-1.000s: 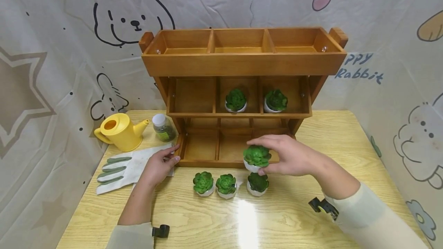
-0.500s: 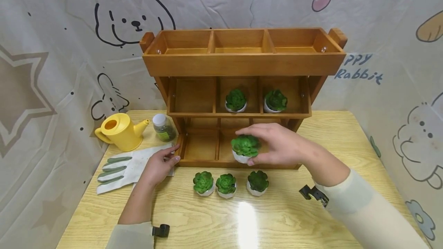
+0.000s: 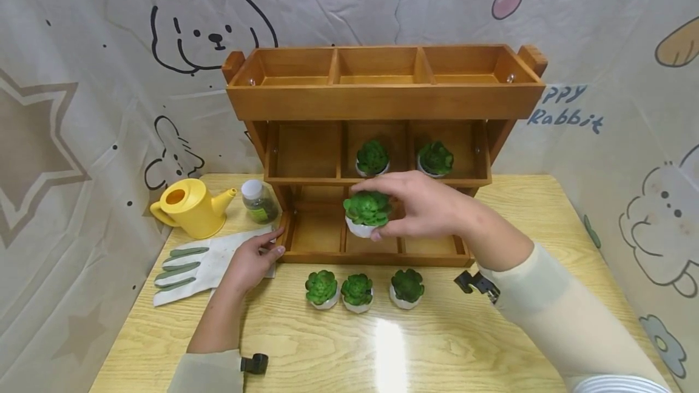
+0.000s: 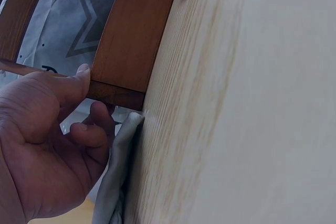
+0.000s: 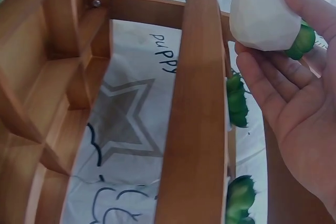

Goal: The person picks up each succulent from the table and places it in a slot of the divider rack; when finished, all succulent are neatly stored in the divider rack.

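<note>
In the head view my right hand point(image 3: 423, 206) holds a potted succulent point(image 3: 367, 208) in front of the wooden shelf point(image 3: 384, 104), over the lower tier's middle. The right wrist view shows its white pot point(image 5: 262, 14) between thumb and fingers of my right hand point(image 5: 310, 98). My left hand point(image 3: 250, 262) grips the lower tier's left front corner; in the left wrist view the thumb of this hand point(image 4: 58, 145) lies against the wood point(image 4: 126, 40). Two potted succulents point(image 3: 372, 157) point(image 3: 435, 158) stand in the middle tier's centre and right compartments.
Three potted succulents point(image 3: 321, 288) point(image 3: 357, 292) point(image 3: 406, 288) stand on the table point(image 3: 459, 344) before the shelf. To the left are a yellow watering can point(image 3: 191, 208), a lidded jar point(image 3: 259, 202) and a white-and-green glove point(image 3: 191, 268), partly behind my left hand.
My right hand has moved up and to the left with the succulent, from near the front edge of the lower tier. My left hand has stayed at the corner.
</note>
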### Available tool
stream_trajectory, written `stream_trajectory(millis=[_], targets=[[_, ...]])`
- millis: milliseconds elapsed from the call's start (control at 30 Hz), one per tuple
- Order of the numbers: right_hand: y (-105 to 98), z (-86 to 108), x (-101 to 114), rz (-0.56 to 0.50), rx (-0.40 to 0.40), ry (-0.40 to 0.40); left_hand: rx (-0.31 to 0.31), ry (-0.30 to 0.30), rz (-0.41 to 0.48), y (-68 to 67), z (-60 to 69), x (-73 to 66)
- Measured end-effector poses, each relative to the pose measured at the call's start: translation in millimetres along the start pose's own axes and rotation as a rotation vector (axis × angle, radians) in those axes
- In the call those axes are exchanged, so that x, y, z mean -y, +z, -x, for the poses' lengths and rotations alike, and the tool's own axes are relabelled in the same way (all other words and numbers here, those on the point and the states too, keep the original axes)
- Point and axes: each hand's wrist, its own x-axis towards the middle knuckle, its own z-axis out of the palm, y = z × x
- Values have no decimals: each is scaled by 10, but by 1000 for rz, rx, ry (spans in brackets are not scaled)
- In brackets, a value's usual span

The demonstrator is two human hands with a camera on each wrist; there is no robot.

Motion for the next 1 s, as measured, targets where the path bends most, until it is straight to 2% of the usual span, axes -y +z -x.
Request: stream_trajectory(millis=[233, 533, 833, 1000], targets=[[-77, -202, 55, 2, -21, -29, 1, 2, 4, -8, 5, 23], [-183, -480, 101, 45, -38, -3, -5, 0, 14, -14, 12, 1], [-236, -775, 52, 74, -66, 81, -5, 0, 28, -6, 13, -6], [-212, -880, 1, 78, -45, 145, -6, -1, 29, 1, 9, -13]])
